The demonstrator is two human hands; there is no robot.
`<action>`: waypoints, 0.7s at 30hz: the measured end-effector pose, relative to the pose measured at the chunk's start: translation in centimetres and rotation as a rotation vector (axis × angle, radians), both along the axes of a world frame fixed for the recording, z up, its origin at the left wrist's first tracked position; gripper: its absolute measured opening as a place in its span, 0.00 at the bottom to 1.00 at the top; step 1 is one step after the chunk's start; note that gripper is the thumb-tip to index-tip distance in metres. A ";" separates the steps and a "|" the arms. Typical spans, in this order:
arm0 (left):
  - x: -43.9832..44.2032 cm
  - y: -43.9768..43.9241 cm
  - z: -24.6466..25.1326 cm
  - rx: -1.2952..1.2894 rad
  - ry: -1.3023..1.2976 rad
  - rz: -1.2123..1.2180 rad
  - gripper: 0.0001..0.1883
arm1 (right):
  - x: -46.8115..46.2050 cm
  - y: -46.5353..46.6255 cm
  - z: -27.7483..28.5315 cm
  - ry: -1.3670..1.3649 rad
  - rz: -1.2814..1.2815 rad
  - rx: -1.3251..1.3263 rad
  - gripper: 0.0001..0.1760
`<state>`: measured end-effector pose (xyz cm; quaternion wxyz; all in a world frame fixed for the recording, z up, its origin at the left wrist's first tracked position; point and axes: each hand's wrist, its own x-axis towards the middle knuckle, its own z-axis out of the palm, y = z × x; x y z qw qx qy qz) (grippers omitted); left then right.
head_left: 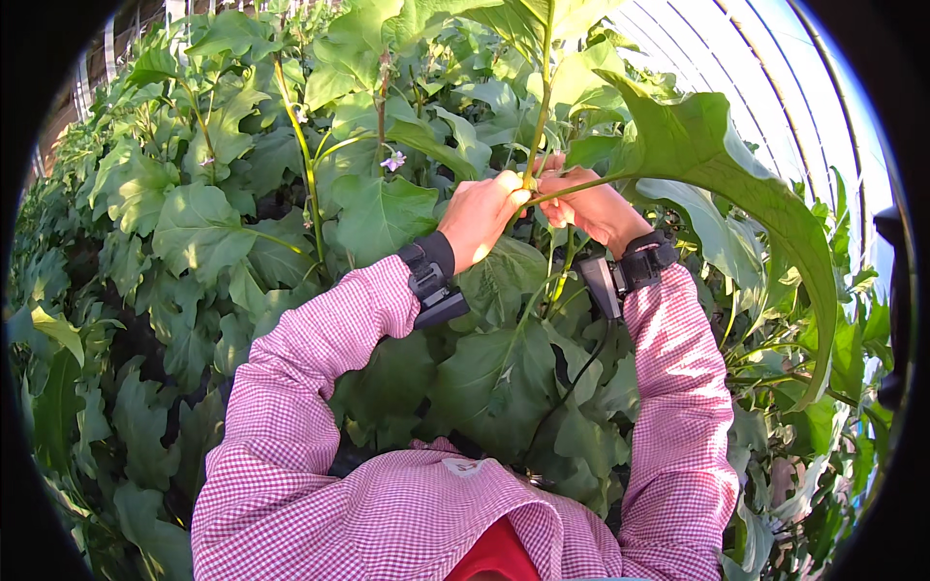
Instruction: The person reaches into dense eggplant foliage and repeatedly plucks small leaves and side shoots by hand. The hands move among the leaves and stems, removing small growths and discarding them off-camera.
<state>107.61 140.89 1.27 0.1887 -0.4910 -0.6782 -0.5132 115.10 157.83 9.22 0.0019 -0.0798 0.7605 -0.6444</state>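
Both hands are raised to the upright green stem (539, 138) of an eggplant plant, at a joint where a leaf stalk branches off. My left hand (483, 216) pinches the stem at this joint between thumb and fingers. Just to the right, my right hand (581, 200) is behind the stem and the leaf stalk, its fingers bent close to them; what its fingertips hold is partly hidden. From the joint a large curved leaf (755, 174) arches out to the right and downward. Each wrist bears a black strap with a small dark device.
Dense eggplant foliage (378, 218) surrounds both arms. To the left stands another stem (309, 167), with a pale purple flower (394, 161) near it. A dark cable (581, 370) hangs below the right wrist. Curved greenhouse hoops (781, 94) rise at the upper right.
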 end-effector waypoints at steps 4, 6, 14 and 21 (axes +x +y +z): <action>0.1 -0.4 0.0 -0.013 0.155 0.143 0.09 | 0.8 -0.2 -4.3 -0.139 0.024 -0.453 0.14; 0.2 -0.4 0.3 -0.153 0.071 0.201 0.10 | 1.4 -0.9 -7.0 -0.178 0.023 -0.401 0.21; 0.8 -0.3 2.3 -0.008 -0.135 0.132 0.10 | 1.4 2.8 0.9 -0.066 -0.050 0.694 0.26; 0.7 0.5 2.4 0.221 0.069 0.127 0.10 | -3.6 2.1 13.0 0.427 0.110 0.162 0.28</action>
